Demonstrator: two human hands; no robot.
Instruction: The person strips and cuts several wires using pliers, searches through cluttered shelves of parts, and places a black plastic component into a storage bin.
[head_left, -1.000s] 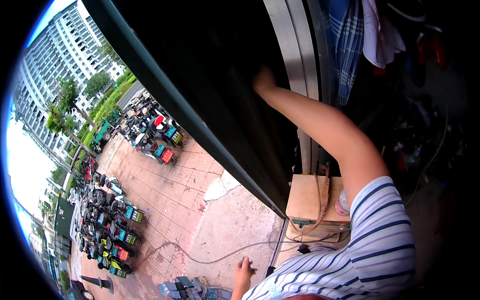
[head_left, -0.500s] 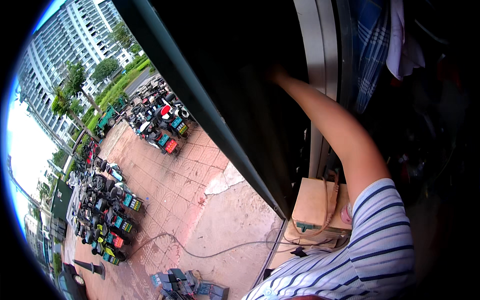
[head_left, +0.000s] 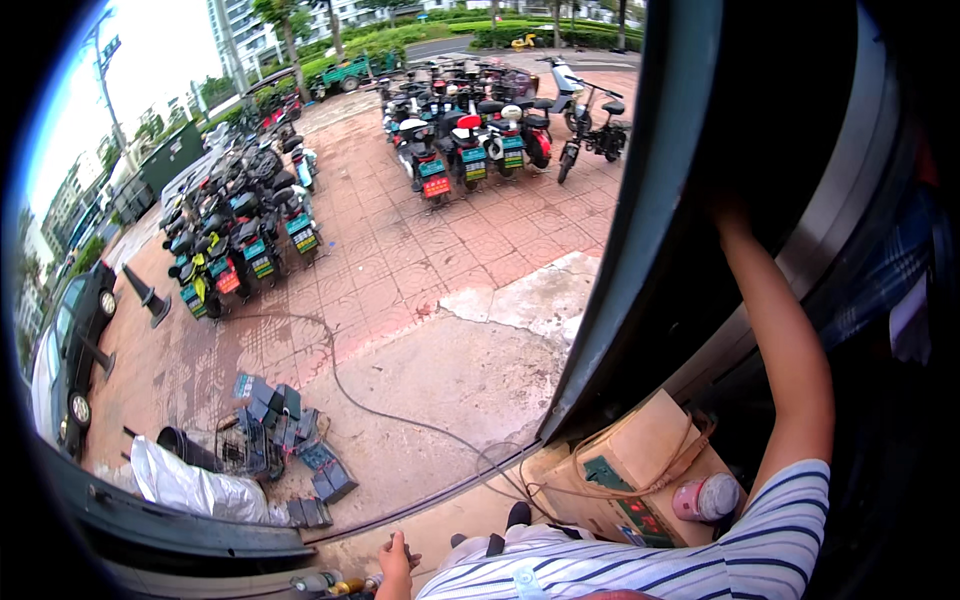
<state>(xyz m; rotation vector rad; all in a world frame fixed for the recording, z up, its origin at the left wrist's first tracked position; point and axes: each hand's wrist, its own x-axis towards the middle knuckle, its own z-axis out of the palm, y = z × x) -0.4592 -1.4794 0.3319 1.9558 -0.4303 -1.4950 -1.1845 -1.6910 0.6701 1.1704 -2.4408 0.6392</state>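
My right arm stretches up beside the door frame, and my right hand [head_left: 733, 215] sinks into deep shadow against the dark panel. Its fingers are lost in the dark. Low in the picture, my left hand [head_left: 397, 556] is by my body with its fingers curled. A small dark thing may be in it, too small to make out. Beneath my right arm is a cardboard box [head_left: 655, 440] with a cord on it. A jar with a pinkish label [head_left: 706, 497] stands there too, close to my striped sleeve.
A dark metal door post [head_left: 655, 200] rises at right. A cable [head_left: 380, 408] runs over the threshold and paving. Outside lie several dark battery blocks [head_left: 290, 425] and a white sack [head_left: 195, 480]. Parked scooters [head_left: 245, 225] stand farther off, with a traffic cone [head_left: 147, 297] and a car [head_left: 75, 345].
The view has turned, bringing more of the paving, the sack and the battery blocks into sight. My left hand has come into view. My right arm is still raised into the shadow.
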